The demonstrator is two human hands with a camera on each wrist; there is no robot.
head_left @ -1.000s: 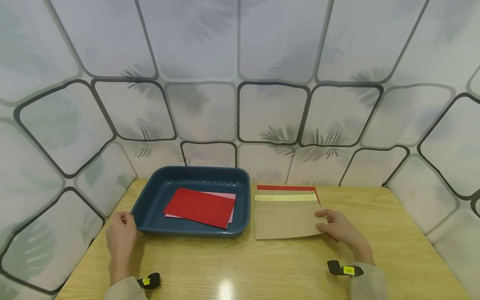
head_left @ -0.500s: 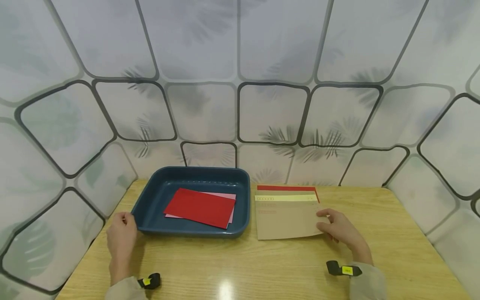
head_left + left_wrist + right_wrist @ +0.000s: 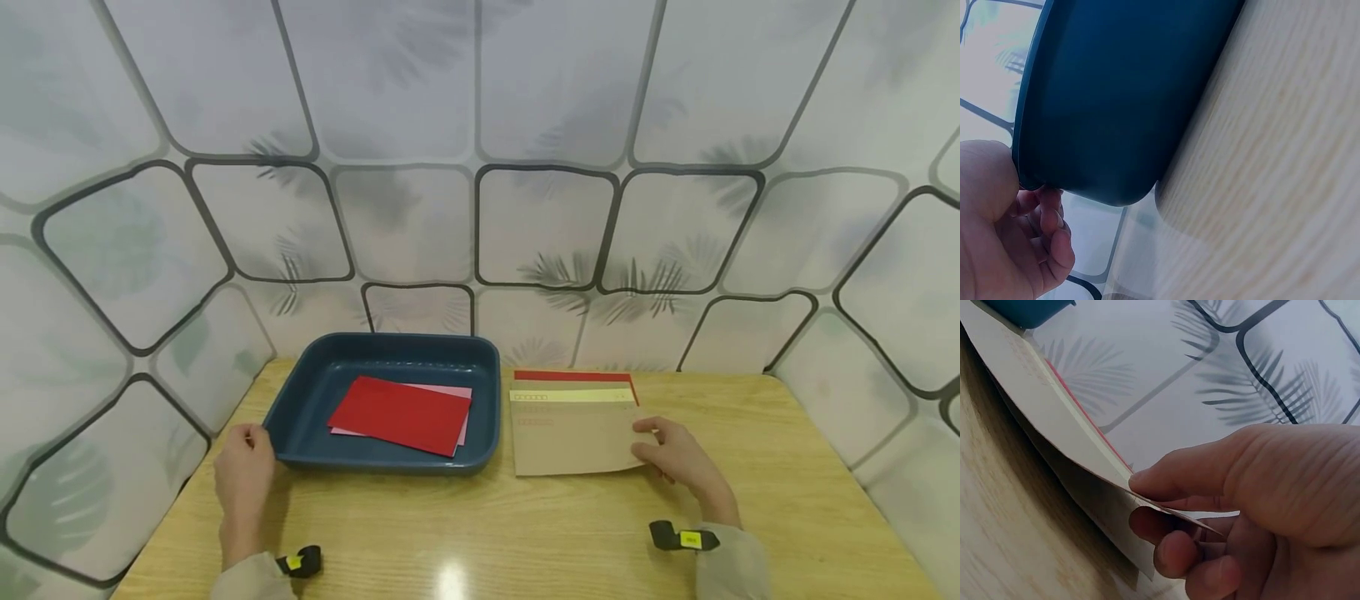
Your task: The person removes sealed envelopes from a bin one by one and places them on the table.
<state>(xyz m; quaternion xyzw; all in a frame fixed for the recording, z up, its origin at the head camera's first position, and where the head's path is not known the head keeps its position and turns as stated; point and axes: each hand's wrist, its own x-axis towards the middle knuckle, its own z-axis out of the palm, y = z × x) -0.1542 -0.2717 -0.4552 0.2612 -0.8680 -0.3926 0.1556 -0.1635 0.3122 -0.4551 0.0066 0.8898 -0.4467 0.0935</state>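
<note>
My left hand (image 3: pixel 245 471) grips the rim at the near left corner of a dark blue basin (image 3: pixel 281 404); in the left wrist view its fingers curl at the rim of the basin (image 3: pixel 1129 100). Inside the basin lies a red envelope (image 3: pixel 401 417) over a pink one (image 3: pixel 459 392). My right hand (image 3: pixel 682 462) pinches the right edge of a brown paper envelope (image 3: pixel 573 446) between thumb and fingers. That edge is lifted, as the right wrist view shows with the brown envelope (image 3: pixel 1054 419) tilted off the table. A pale yellow envelope (image 3: pixel 585 397) peeks out behind it.
Beyond the yellow strip show another brown strip (image 3: pixel 573 385) and a red envelope edge (image 3: pixel 573 375). The wooden table (image 3: pixel 480 542) meets a patterned wall covering (image 3: pixel 420 225) at the back and sides. Each wrist wears a black strap (image 3: pixel 682 537) with a yellow label.
The brown envelope has shifted slightly right, and its near edge has moved up a little in the right hand's pinch. The left hand and the basin stay almost where they were.
</note>
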